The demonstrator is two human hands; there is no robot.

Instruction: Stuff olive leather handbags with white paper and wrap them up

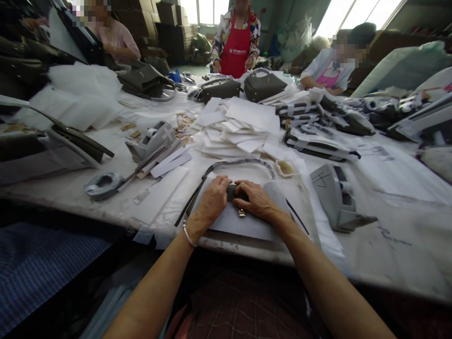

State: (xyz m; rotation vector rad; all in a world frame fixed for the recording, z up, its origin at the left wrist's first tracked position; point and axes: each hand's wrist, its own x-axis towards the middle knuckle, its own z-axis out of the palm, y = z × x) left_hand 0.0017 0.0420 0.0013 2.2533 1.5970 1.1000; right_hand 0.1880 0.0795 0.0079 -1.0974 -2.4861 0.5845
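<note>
A dark handbag [231, 192] lies at the table's front edge in front of me, its near face mostly covered by a white sheet [226, 221]. Its handle [243, 162], wrapped in clear plastic, arches away behind my hands. My left hand [214, 195] is closed over the left part of the bag's dark upper band, fingers bent over it. From the other side my right hand [254, 197] grips the same band, thumb on the near side and fingers curled over the far side. Just below the right thumb sits a gold-coloured clasp [241, 213]. The undersides of my fingers are hidden.
Beyond the bag lies a heap of white sheets [243, 127]. Tape dispensers stand at right [334, 197] and left [151, 141], with a tape roll [104, 183] nearby. A small dish [286, 167] sits behind the bag. Other handbags [264, 85] and several co-workers are farther back.
</note>
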